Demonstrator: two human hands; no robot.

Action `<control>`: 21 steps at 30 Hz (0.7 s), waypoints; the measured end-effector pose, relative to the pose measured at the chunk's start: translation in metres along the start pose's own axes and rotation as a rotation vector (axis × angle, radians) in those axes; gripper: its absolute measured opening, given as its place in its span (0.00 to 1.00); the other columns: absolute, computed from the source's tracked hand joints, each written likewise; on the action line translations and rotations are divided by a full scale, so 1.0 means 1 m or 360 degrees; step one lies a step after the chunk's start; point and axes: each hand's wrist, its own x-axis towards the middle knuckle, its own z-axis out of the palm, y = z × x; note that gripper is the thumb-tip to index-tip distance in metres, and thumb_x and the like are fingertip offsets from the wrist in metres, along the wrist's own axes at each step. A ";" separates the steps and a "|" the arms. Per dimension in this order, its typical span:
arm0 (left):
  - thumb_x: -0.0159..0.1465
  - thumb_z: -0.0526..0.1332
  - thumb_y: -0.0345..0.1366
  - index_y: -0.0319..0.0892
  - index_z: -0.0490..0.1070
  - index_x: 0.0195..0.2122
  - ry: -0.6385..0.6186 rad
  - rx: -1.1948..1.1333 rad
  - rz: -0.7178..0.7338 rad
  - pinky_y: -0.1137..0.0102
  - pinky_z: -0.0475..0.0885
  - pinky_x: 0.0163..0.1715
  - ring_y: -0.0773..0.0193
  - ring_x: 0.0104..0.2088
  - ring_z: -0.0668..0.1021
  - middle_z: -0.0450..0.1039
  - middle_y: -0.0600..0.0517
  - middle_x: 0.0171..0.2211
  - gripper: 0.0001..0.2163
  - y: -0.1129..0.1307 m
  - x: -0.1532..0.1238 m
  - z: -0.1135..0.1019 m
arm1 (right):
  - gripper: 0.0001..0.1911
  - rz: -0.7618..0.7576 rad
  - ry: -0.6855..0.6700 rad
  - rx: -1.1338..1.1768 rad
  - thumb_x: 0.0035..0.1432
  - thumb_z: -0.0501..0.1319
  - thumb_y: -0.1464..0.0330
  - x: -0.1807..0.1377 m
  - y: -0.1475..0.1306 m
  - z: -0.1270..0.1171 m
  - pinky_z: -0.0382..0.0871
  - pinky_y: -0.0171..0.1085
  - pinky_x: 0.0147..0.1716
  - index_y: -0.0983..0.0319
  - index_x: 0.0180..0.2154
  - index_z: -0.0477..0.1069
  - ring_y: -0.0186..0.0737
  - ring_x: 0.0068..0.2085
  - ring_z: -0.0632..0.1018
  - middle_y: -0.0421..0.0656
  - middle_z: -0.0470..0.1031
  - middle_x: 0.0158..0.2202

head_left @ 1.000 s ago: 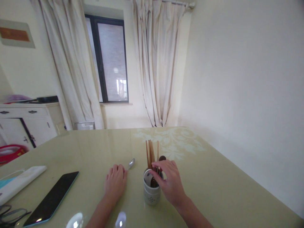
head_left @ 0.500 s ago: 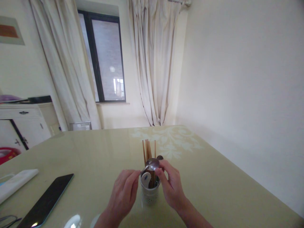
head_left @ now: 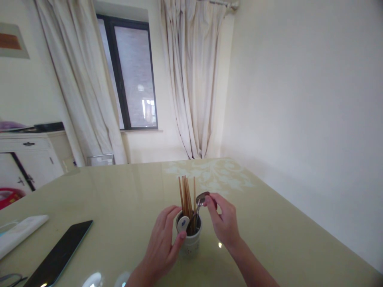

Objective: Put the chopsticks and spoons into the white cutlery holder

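While a long white slab (head_left: 24, 234) and a flat, glossy black tablet (head_left: 61, 252) lie at the lower left of the frame, your left hand (head_left: 164, 240) is right of them, fingers and thumb clasping the left side of the cup (head_left: 193, 240) at lower centre. Round-walled and pale, the cup stands upright on the shiny greenish table (head_left: 254, 225). It holds a white spoon (head_left: 182, 223) with a blue mark and thin brown chopsticks (head_left: 186, 194). Just right of these, your right hand (head_left: 225, 218) pinches the metal spoon (head_left: 202, 197) by its rounded bowl, handle slanting down into the cup. Half a second ago both hands held that spoon over the cup; your left has since moved to the cup.
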 end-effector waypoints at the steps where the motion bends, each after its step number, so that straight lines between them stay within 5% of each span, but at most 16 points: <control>1: 0.74 0.56 0.44 0.43 0.61 0.67 -0.0014 -0.0013 -0.0007 0.54 0.73 0.62 0.49 0.64 0.73 0.70 0.36 0.63 0.23 0.000 0.000 0.001 | 0.14 -0.0012 -0.0049 -0.0033 0.71 0.61 0.58 -0.001 0.000 0.002 0.72 0.37 0.32 0.59 0.41 0.81 0.41 0.29 0.77 0.43 0.82 0.31; 6: 0.74 0.55 0.45 0.43 0.62 0.67 -0.0060 -0.0089 -0.0053 0.54 0.72 0.63 0.49 0.65 0.72 0.69 0.37 0.63 0.23 -0.003 -0.002 0.001 | 0.16 0.0110 0.0016 0.0002 0.71 0.61 0.56 -0.001 0.005 0.005 0.69 0.36 0.31 0.59 0.40 0.80 0.39 0.29 0.76 0.42 0.80 0.29; 12: 0.73 0.55 0.50 0.43 0.58 0.67 -0.0086 -0.0267 -0.0038 0.54 0.74 0.59 0.47 0.61 0.73 0.67 0.35 0.61 0.25 -0.010 -0.008 0.004 | 0.30 0.0481 0.0162 0.0190 0.70 0.55 0.43 0.001 0.031 0.010 0.57 0.35 0.25 0.58 0.25 0.64 0.36 0.24 0.63 0.35 0.61 0.21; 14: 0.71 0.57 0.55 0.42 0.56 0.66 -0.0076 -0.0329 -0.0042 0.54 0.76 0.55 0.48 0.56 0.75 0.67 0.36 0.59 0.29 -0.013 -0.009 0.007 | 0.35 0.0546 -0.0120 0.0310 0.68 0.49 0.37 0.002 0.042 0.009 0.56 0.36 0.26 0.58 0.24 0.63 0.36 0.24 0.61 0.35 0.58 0.20; 17: 0.65 0.64 0.59 0.42 0.53 0.66 -0.0079 -0.0384 -0.0109 0.54 0.77 0.51 0.49 0.51 0.78 0.67 0.36 0.58 0.38 -0.017 -0.010 0.009 | 0.43 0.0526 -0.0788 0.0548 0.60 0.47 0.29 0.003 0.050 0.002 0.61 0.37 0.29 0.61 0.33 0.74 0.38 0.28 0.68 0.41 0.70 0.27; 21: 0.58 0.72 0.54 0.43 0.53 0.66 -0.0301 -0.0444 -0.0307 0.54 0.78 0.51 0.46 0.51 0.80 0.72 0.39 0.56 0.42 -0.016 -0.008 0.009 | 0.50 0.0462 -0.1205 0.0630 0.44 0.67 0.30 -0.003 0.048 -0.001 0.71 0.47 0.48 0.59 0.56 0.74 0.55 0.51 0.76 0.52 0.77 0.53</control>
